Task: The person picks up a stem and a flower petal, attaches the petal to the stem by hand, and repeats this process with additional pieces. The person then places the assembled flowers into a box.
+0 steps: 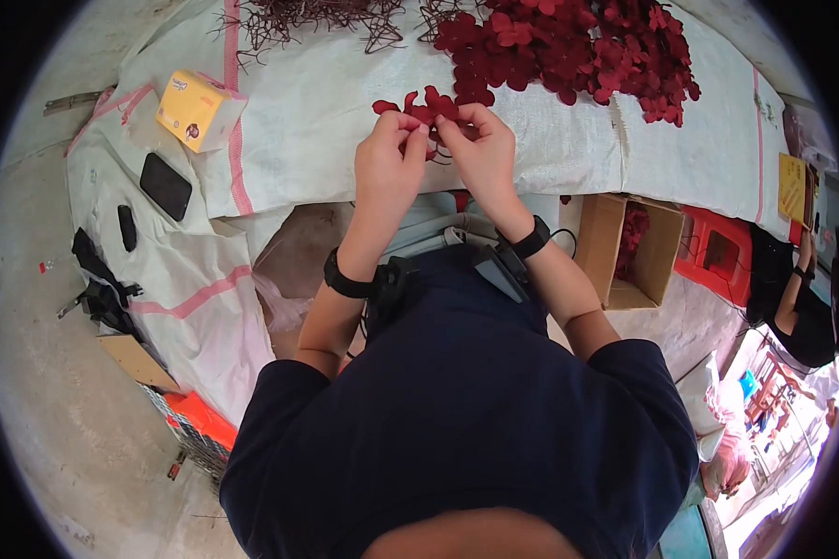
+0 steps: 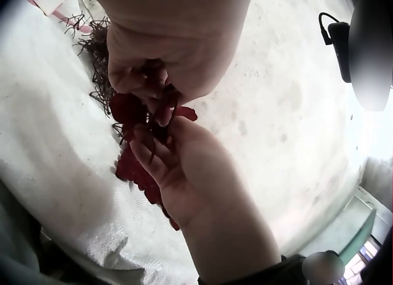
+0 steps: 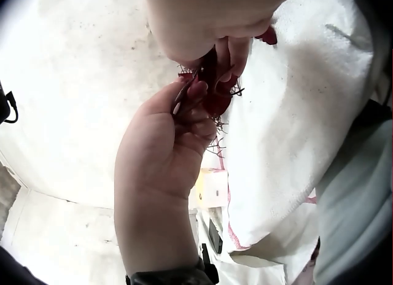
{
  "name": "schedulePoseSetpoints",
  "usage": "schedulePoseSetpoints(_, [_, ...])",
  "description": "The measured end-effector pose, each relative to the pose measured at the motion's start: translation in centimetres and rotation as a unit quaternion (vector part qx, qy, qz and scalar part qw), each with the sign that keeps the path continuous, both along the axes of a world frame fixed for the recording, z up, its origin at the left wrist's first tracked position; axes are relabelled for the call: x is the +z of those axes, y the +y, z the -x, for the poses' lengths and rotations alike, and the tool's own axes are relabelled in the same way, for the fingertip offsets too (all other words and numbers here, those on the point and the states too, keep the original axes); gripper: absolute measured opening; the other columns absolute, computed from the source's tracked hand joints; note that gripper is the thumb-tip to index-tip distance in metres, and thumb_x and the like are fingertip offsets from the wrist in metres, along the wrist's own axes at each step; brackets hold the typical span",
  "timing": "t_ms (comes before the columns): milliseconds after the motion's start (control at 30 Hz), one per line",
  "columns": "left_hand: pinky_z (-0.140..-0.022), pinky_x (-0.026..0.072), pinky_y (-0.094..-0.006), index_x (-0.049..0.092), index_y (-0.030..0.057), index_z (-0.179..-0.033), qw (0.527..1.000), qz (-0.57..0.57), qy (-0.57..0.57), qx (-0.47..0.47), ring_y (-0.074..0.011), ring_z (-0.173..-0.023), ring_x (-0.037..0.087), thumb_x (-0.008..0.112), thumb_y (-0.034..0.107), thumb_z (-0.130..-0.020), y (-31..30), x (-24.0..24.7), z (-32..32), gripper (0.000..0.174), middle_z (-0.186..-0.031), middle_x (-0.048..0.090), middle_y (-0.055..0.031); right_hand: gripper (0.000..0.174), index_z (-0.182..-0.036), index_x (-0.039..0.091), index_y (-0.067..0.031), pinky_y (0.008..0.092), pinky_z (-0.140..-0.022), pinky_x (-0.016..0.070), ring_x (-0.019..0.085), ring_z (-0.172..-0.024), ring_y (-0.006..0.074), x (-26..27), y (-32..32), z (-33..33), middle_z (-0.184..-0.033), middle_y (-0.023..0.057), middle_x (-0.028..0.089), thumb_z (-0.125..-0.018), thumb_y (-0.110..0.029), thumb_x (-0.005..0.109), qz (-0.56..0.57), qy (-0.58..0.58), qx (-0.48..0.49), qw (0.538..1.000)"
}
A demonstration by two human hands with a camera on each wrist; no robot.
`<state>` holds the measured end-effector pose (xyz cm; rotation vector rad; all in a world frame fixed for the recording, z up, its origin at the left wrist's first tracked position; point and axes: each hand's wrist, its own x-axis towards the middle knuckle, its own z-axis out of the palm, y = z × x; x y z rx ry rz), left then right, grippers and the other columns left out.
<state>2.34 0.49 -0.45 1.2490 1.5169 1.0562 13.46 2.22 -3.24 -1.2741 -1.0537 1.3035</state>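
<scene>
Both hands meet over the front edge of the white-covered surface, around a small bunch of dark red petals (image 1: 422, 110) with thin dark stems. The left hand (image 1: 389, 160) pinches the bunch between thumb and curled fingers. From the other side the right hand (image 1: 482, 154) grips it with thumb and fingertips. In the left wrist view the petals (image 2: 127, 108) show between the left hand (image 2: 178, 46) and the right hand (image 2: 196, 168). The right wrist view has the left hand (image 3: 163, 150) below, a thin stem at its fingers, and the right hand (image 3: 215, 18) above. Fingers partly hide the bunch.
A heap of red petals (image 1: 569, 47) lies at the back right, with tangled brown stems (image 1: 322, 19) at the back left. Left are a yellow packet (image 1: 194, 110) and a black phone (image 1: 166, 186). A cardboard box (image 1: 602, 247) and red stool (image 1: 732, 252) stand right; another person's arm (image 1: 794, 289) shows beyond.
</scene>
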Motion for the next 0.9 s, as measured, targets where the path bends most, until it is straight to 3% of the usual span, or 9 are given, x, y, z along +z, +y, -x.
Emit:
schedulePoseSetpoints(133, [-0.050,0.0438,-0.0213,0.047,-0.0033,-0.082,0.998,0.009,0.056,0.003,-0.0078,-0.057,0.052,0.049,0.004,-0.080,-0.1,0.0,-0.2,0.008,-0.067,0.056,-0.0087,0.010,-0.084,0.054,0.0025,0.0183,-0.057,0.0430,0.054,-0.065,0.0061,0.3,-0.2,-0.1,-0.073,0.0038,0.059,-0.076,-0.003,0.055,-0.017,-0.069,0.025,0.997])
schedulePoseSetpoints(200, [-0.047,0.0399,-0.0249,0.048,-0.0014,-0.079,0.998,-0.009,0.045,0.035,-0.0134,-0.049,0.051,0.051,0.007,-0.077,0.0,-0.2,-0.2,0.009,-0.060,0.056,-0.0101,0.011,-0.086,0.054,0.0024,0.0180,-0.059,0.0437,0.054,-0.067,0.0059,0.6,-0.1,-0.2,-0.076,0.0034,0.059,-0.077,-0.003,0.054,-0.025,-0.101,0.040,0.994])
schedulePoseSetpoints(400, [-0.043,0.0365,-0.0263,0.049,-0.0001,-0.076,0.996,-0.015,0.073,0.040,-0.0151,-0.044,0.048,0.052,0.009,-0.075,-0.1,0.3,-0.3,0.009,-0.055,0.055,-0.0101,0.009,-0.083,0.054,0.0034,0.0198,-0.058,0.0441,0.055,-0.067,0.0075,1.4,0.0,-0.3,-0.074,0.0045,0.058,-0.077,-0.003,0.054,-0.026,0.026,0.062,0.997])
schedulePoseSetpoints(500, [-0.044,0.0359,-0.0182,0.048,-0.0017,-0.079,0.996,-0.006,0.089,-0.005,-0.0039,-0.050,0.047,0.051,0.005,-0.079,-0.2,0.9,-0.2,0.008,-0.059,0.055,-0.0032,0.009,-0.082,0.054,0.0039,0.0208,-0.058,0.0447,0.056,-0.067,0.0085,1.1,0.0,-0.3,-0.074,0.0052,0.058,-0.077,-0.003,0.054,0.003,0.069,0.064,0.996])
schedulePoseSetpoints(700, [-0.047,0.0366,-0.0173,0.047,-0.0020,-0.079,0.998,-0.007,0.058,0.001,-0.0040,-0.055,0.049,0.050,0.004,-0.079,-0.2,0.5,-0.4,0.007,-0.062,0.057,-0.0043,0.010,-0.085,0.051,0.0042,0.0224,-0.062,0.0473,0.057,-0.069,0.0098,1.4,-0.1,-0.3,-0.077,0.0068,0.057,-0.079,-0.003,0.051,0.047,0.159,0.065,0.984])
schedulePoseSetpoints(900, [-0.050,0.0373,-0.0168,0.047,-0.0022,-0.079,0.999,-0.013,0.044,0.001,-0.0046,-0.060,0.052,0.048,0.003,-0.080,-0.2,0.1,-0.1,0.006,-0.066,0.058,-0.0060,0.009,-0.085,0.050,0.0044,0.0231,-0.062,0.0484,0.057,-0.067,0.0111,1.3,-0.1,-0.4,-0.078,0.0074,0.057,-0.080,-0.002,0.050,0.041,0.162,0.074,0.983])
